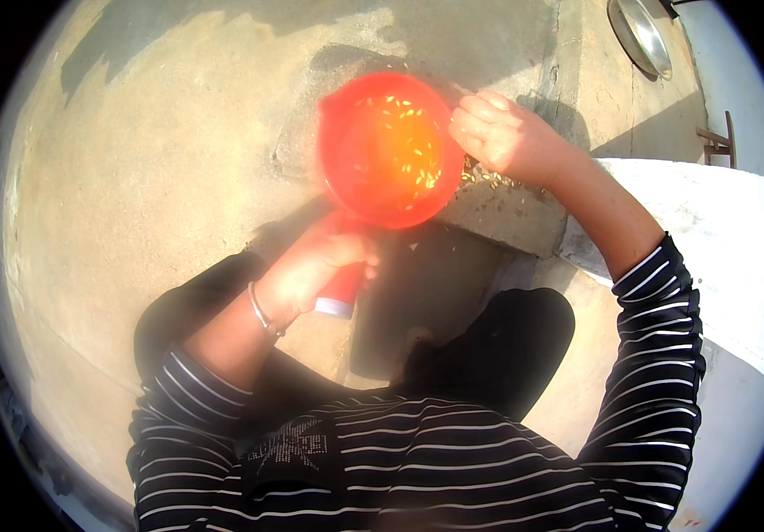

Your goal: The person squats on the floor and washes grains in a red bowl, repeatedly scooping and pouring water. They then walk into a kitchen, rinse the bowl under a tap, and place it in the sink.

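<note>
My left hand (332, 249) grips the handle of a red plastic dipper (348, 186). A pale band marks the handle's end, below my fist. Pale seeds (428, 178) lie scattered inside the dipper, mostly towards its right side, where bright sun glares. Close against the right rim is my right hand (491, 130), with its fingers curled in. Whether anything is inside those fingers is hidden. More seeds (488, 178) are strewn under and beside the right hand on a damp-looking concrete surface (501, 216).
Sunlit concrete floor (155, 153) spreads to the left. A shiny metal basin (641, 38) lies at the upper right, with a brown stand-like object (719, 141) below it. A bright white surface (674, 219) extends under my right arm. My bent knees (528, 326) flank the dipper's handle.
</note>
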A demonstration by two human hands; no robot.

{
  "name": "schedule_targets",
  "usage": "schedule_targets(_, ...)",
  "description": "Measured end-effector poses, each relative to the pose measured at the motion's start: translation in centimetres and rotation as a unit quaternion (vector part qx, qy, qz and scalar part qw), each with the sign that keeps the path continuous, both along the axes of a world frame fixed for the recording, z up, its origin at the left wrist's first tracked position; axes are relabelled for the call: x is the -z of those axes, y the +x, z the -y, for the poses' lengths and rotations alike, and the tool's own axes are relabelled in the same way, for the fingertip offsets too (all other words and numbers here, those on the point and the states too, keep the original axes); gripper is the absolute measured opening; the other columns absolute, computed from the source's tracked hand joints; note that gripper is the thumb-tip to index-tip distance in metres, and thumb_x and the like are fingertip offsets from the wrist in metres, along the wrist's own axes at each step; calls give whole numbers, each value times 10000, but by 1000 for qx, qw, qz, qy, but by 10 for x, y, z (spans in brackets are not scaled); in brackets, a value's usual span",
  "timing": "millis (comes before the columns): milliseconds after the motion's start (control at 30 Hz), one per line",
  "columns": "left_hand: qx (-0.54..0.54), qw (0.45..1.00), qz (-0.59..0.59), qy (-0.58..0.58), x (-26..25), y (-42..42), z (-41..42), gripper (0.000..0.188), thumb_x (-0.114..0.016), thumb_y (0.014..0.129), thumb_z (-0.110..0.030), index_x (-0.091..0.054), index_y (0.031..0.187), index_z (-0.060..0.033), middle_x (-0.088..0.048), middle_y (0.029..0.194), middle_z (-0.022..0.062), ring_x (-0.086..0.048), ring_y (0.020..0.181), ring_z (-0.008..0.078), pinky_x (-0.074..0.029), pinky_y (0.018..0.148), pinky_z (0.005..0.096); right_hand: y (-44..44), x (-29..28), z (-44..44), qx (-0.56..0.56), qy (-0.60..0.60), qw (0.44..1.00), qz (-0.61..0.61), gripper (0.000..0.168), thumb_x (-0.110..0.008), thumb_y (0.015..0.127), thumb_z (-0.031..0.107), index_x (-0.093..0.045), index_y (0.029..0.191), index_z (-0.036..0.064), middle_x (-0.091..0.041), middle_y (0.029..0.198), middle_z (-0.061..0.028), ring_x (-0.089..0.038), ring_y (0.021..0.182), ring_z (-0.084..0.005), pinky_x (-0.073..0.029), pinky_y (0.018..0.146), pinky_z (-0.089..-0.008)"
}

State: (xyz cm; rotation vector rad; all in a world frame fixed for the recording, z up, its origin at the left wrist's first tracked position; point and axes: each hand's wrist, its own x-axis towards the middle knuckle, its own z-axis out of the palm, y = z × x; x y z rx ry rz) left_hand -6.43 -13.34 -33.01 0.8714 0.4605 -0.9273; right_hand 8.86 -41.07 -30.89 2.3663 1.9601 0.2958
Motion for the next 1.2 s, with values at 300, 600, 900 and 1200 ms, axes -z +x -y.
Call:
schedule_targets(300,17,1000,10,6,2,1,2,233,-633,841,-61,-544,1054,-24,-584,820,43,-587,678,132,-524,588,283,-30,14,-1,168,111,964,-173,186,-622,737,31,-655,918,55,-616,971,-72,-574,975,-279,-482,845,-381)
schedule_targets(600,8,1000,8,12,10,-1,3,220,-625,841,-51,-541,1043,-21,-585,820,49,-588,667,135,-523,584,281,-24,38,-60,189,30,898,-397,174,-592,790,16,-680,930,71,-650,978,-106,-609,945,-319,-501,817,-407)
schedule_targets(900,7,1000,-7,11,4,3,3,233,-629,837,-43,-535,1048,-19,-579,813,50,-586,664,130,-522,579,274,-22,38,-57,152,-213,840,-475,300,-534,906,277,-703,912,29,-683,846,-168,-647,812,-354,-510,760,-453)
schedule_targets(1200,-1,1000,-15,13,4,7,2,246,-643,836,-57,-541,1057,-20,-586,811,43,-590,658,126,-526,580,274,-21,9,-35,91,-231,868,-430,172,-664,803,138,-686,932,27,-667,982,-97,-578,1019,-305,-476,861,-398)
